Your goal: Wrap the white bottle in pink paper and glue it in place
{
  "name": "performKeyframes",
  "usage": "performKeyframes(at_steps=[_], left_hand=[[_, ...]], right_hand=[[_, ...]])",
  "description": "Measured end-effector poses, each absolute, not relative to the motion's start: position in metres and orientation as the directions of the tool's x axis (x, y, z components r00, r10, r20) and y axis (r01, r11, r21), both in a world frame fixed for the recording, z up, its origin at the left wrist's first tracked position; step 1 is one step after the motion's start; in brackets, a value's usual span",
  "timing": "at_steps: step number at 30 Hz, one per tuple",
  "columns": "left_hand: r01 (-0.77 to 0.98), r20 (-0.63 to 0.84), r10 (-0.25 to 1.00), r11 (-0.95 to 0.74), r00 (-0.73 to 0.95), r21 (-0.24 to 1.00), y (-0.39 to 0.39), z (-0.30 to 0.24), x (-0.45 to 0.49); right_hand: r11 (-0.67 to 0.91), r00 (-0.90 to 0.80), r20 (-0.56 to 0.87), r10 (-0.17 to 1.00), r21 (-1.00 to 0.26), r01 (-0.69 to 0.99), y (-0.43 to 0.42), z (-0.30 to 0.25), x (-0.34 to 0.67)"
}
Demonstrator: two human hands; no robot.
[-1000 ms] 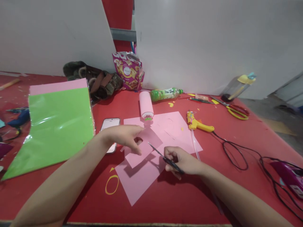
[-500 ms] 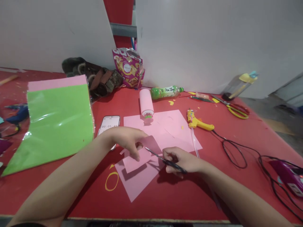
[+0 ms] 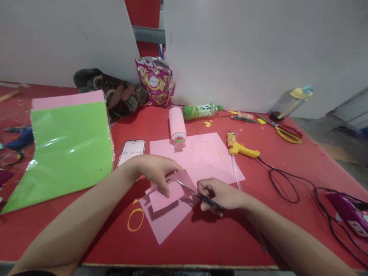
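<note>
My left hand [image 3: 158, 172] pinches a small pink paper piece [image 3: 165, 197] above the table. In my right hand [image 3: 217, 193] is a pair of black-handled scissors [image 3: 211, 201], with the blades pointing left at the paper between my hands. Below them lies a pink sheet [image 3: 163, 230], and a larger pink sheet [image 3: 212, 153] with thin offcuts spreads out behind. A yellow paper ring [image 3: 135, 220] rests on the red table left of the sheets. Just beyond my left wrist is a phone [image 3: 132, 149] showing a timer, partly covered by my arm.
A pink-wrapped bottle [image 3: 177, 124] and a green bottle [image 3: 202, 111] lie at the back. To the right are a yellow glue gun [image 3: 243, 149] with a trailing cord and yellow-red scissors [image 3: 287, 132]. Green sheets in plastic [image 3: 71, 149] lie left, near a snack bag [image 3: 155, 81].
The pink paper piece has shifted slightly against the scissor blades, which still reach toward my left fingers. Both hands stay in nearly the same place.
</note>
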State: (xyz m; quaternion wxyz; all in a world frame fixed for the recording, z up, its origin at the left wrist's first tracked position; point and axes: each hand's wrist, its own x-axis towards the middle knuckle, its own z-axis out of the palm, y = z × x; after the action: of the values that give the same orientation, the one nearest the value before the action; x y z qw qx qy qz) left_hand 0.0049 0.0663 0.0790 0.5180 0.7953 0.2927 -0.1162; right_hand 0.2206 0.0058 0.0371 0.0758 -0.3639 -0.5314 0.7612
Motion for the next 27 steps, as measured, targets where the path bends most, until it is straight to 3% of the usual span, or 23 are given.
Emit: performKeyframes(at_steps=[6,9,14,19,23,27], left_hand=[[0.617,-0.532,0.341,-0.228,0.775,0.753,0.067,0.076,0.005],[0.604,-0.466,0.444,-0.241,0.765,0.760,0.069,0.074,0.003],[0.511,-0.356,0.591,-0.112,0.724,0.852,0.070,0.069,0.007],[0.384,-0.261,0.611,-0.078,0.748,0.920,0.064,0.062,0.016],[0.323,-0.239,0.495,-0.089,0.835,0.942,0.056,0.060,0.024],[0.321,-0.239,0.484,-0.094,0.842,0.942,0.052,0.061,0.029]], right_hand=[[-0.342,-0.708,-0.426,0.564,-0.900,0.269,0.007,0.040,0.221],[-0.310,-0.634,-0.369,0.679,-0.928,0.208,0.009,0.037,0.221],[-0.227,-0.254,-0.220,0.942,-0.974,0.005,0.014,0.025,0.219],[-0.143,-0.019,-0.142,0.990,-0.989,-0.027,0.020,0.022,0.219],[-0.022,-0.033,-0.022,0.999,-0.999,-0.023,0.019,0.024,0.221],[0.059,-0.162,0.062,0.985,-0.998,-0.025,0.015,0.023,0.221]])
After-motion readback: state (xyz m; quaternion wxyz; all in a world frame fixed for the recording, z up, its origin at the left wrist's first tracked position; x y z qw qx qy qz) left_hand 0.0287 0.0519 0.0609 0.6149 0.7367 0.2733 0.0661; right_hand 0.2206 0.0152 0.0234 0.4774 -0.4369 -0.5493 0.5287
